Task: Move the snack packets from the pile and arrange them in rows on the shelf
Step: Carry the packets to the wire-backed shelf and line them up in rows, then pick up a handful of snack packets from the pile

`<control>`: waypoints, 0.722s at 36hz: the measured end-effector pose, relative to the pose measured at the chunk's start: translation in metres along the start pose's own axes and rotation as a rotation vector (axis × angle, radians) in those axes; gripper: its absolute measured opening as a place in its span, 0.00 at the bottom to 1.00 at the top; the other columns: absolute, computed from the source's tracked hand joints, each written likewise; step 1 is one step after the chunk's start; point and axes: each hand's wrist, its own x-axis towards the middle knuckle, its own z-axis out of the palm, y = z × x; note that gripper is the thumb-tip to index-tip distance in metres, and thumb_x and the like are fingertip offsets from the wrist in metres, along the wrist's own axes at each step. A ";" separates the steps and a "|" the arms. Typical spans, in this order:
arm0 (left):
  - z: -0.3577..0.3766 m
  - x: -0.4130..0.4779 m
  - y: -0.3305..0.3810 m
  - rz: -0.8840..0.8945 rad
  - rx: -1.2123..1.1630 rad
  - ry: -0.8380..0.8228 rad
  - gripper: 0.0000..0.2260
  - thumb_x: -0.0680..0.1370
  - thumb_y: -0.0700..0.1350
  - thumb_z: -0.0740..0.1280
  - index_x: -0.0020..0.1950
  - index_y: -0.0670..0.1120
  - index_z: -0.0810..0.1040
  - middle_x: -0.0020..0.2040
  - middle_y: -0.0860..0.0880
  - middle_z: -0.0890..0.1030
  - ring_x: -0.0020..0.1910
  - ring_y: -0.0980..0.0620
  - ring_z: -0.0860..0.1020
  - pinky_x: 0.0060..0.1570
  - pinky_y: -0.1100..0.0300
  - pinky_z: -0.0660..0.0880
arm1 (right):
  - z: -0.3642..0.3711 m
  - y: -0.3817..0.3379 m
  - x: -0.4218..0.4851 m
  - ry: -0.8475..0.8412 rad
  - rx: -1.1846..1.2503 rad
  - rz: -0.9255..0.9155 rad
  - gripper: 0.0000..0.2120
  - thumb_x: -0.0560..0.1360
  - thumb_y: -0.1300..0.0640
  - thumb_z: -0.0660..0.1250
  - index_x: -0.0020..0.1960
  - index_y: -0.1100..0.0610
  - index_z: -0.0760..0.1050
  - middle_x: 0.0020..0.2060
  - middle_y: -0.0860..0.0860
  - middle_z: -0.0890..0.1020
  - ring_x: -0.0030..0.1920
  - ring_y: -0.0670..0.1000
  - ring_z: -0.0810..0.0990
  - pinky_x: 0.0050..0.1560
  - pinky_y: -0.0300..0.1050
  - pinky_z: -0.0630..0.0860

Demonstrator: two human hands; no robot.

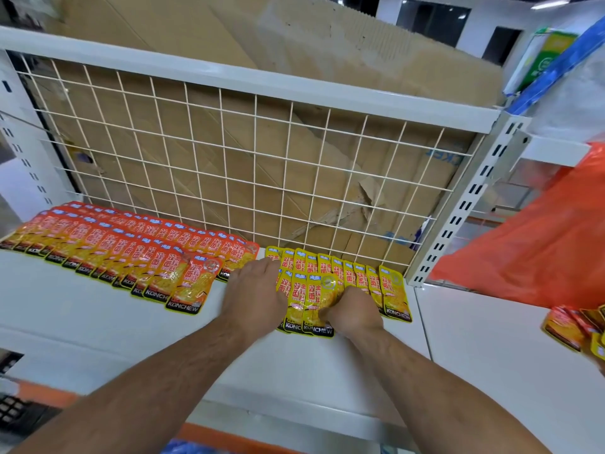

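Flanking yellow packets [314, 299], left hand [253, 294] flat, right hand [352, 311] pinching

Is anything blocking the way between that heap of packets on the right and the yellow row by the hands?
Nothing visible does. Only bare white shelf lies between the pile and the yellow row; the slotted upright stands further back. The left hand rests on that row; the right hand pinches its front packet.

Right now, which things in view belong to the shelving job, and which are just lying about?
Job: yellow packets, red packets, packet pile at right, shelf, left hand, right hand.
Lying about: cardboard, wire grid, orange bag.
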 end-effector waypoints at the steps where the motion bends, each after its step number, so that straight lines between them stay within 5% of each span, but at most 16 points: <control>1: 0.000 0.000 0.000 0.013 0.000 0.009 0.24 0.75 0.49 0.67 0.71 0.46 0.72 0.67 0.48 0.76 0.66 0.45 0.73 0.67 0.48 0.68 | 0.000 -0.001 -0.001 0.008 -0.019 0.005 0.11 0.67 0.50 0.74 0.43 0.55 0.77 0.43 0.51 0.83 0.45 0.55 0.82 0.39 0.43 0.73; 9: 0.001 -0.004 0.007 0.070 0.083 -0.106 0.31 0.75 0.58 0.55 0.77 0.50 0.65 0.77 0.49 0.65 0.76 0.49 0.62 0.74 0.48 0.58 | 0.001 -0.002 -0.010 0.098 -0.158 -0.027 0.18 0.71 0.48 0.71 0.56 0.54 0.72 0.50 0.50 0.81 0.52 0.55 0.81 0.41 0.44 0.71; 16: 0.003 -0.003 0.021 0.116 0.086 -0.166 0.28 0.79 0.57 0.57 0.78 0.52 0.61 0.79 0.50 0.60 0.78 0.50 0.57 0.76 0.47 0.52 | -0.003 0.004 -0.021 0.175 -0.148 -0.106 0.15 0.71 0.45 0.67 0.52 0.53 0.73 0.46 0.50 0.80 0.50 0.56 0.80 0.41 0.45 0.71; 21: 0.013 -0.004 0.045 0.206 0.080 -0.205 0.31 0.75 0.59 0.51 0.78 0.52 0.62 0.79 0.49 0.61 0.78 0.48 0.58 0.77 0.46 0.50 | -0.014 0.034 -0.032 0.270 -0.385 -0.292 0.23 0.72 0.41 0.62 0.62 0.51 0.75 0.60 0.50 0.79 0.62 0.57 0.74 0.57 0.50 0.73; 26: 0.024 -0.007 0.083 0.315 0.067 -0.280 0.28 0.80 0.59 0.54 0.79 0.53 0.58 0.80 0.51 0.58 0.79 0.48 0.53 0.77 0.45 0.47 | -0.034 0.072 -0.052 0.207 -0.517 -0.258 0.33 0.74 0.36 0.62 0.76 0.47 0.62 0.76 0.48 0.63 0.75 0.56 0.61 0.69 0.54 0.64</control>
